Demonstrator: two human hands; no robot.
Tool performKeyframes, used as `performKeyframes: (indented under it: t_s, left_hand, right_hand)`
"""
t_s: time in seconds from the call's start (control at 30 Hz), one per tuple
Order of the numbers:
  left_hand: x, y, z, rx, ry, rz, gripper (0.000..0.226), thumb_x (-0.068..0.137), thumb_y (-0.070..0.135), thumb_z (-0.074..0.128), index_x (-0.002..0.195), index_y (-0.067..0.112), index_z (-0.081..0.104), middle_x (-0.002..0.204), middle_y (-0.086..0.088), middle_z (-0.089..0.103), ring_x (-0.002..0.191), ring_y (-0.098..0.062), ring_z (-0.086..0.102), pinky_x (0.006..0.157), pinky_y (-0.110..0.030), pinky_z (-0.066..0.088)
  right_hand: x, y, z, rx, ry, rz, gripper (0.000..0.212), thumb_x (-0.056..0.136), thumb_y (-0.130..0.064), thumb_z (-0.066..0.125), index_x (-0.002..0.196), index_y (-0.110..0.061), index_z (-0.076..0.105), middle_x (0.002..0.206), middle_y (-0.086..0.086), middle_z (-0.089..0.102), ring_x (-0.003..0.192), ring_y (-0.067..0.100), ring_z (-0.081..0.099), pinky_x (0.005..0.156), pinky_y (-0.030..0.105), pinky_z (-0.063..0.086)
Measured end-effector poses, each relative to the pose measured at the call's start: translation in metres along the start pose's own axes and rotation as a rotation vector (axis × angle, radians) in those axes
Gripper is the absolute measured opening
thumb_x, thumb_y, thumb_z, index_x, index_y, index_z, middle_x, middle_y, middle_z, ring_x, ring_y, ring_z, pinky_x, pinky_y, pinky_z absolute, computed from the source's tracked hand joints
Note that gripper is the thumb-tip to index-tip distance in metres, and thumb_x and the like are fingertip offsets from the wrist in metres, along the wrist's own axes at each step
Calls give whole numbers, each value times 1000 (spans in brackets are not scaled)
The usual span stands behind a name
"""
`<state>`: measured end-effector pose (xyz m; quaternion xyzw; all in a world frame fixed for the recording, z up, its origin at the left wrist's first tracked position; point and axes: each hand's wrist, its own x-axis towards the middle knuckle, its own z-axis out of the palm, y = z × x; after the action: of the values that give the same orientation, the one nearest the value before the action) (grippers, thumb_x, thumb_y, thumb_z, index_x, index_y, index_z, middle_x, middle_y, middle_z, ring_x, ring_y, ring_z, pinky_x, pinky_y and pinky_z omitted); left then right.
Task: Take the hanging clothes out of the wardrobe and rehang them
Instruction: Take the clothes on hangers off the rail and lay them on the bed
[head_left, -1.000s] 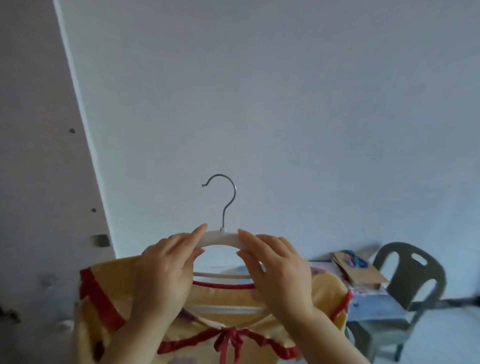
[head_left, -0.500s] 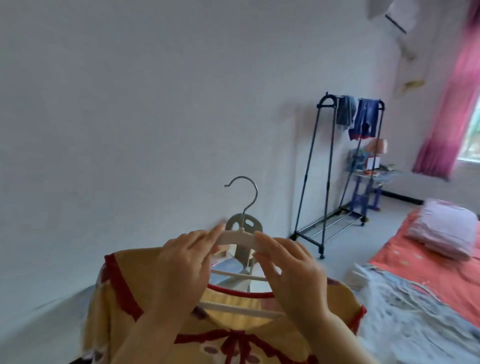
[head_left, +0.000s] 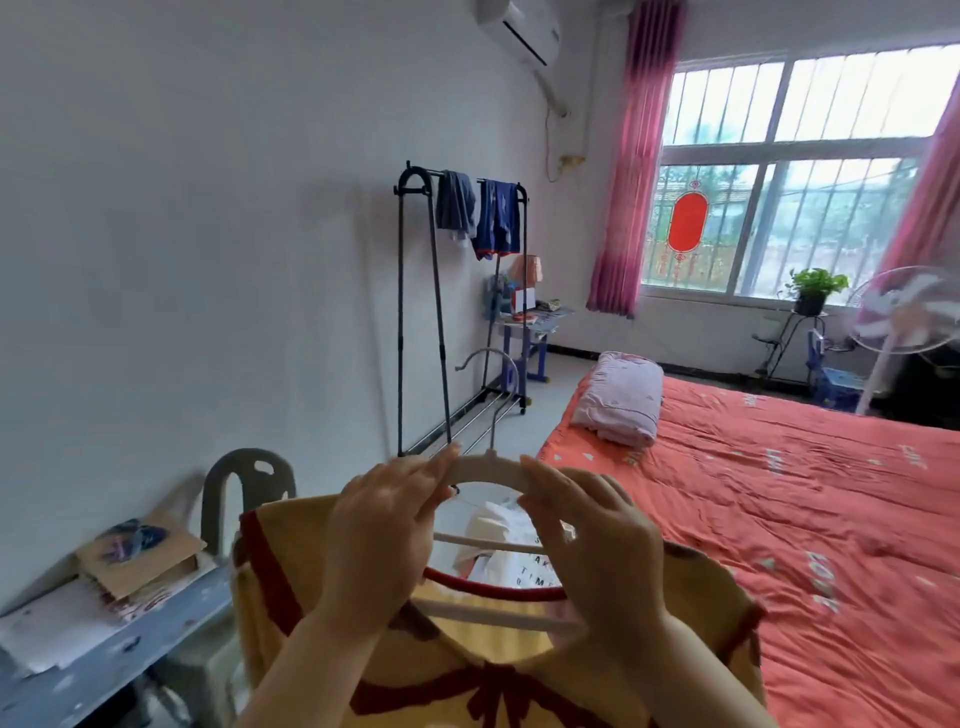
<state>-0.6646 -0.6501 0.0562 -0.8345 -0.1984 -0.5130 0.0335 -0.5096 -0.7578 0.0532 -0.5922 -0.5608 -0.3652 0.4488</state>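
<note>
Two hands engaged, both on one item. My left hand (head_left: 384, 525) and right hand (head_left: 597, 540) each grip the curved top of the white hanger (head_left: 488, 467), one on either side of its metal hook (head_left: 503, 415), fingers curled over the arch.

Reason, as I judge it: an even hold keeps the hanger level, so the yellow garment (head_left: 280, 561) with red trim cannot slide off either shoulder. The garment hangs from the hanger just before my chest; the wardrobe is not in view.

The hook stands upright and free, ready to catch a rail. The black clothes rack (head_left: 400, 312) by the wall carries blue clothes (head_left: 496, 218) at its far end.

Judged stage: carrying, rehanging not yet done. The bed (head_left: 779, 493) lies to the right, the bench (head_left: 104, 670) to the left.
</note>
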Motion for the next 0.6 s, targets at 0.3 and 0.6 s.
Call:
performKeyframes:
  t_s: [0.3,0.6]
  left_hand:
    - [50,-10,152,-213,-63,43,38,73,11,72,111,14,68,80,0,71,64,-14,65,53,-32,56]
    - [97,-43,286,-413,-140,90,32,81,27,58,111,22,66,83,1,72,65,-17,67,54,-32,55]
  right_hand:
    - [-2,119,24,-261,-30,88,31,80,-35,58,105,-22,70,82,-3,71,66,16,66,46,28,53]
    - [0,215,82,-467,-103,201,32,80,-37,55,103,-22,72,81,-2,72,64,15,67,49,24,52]
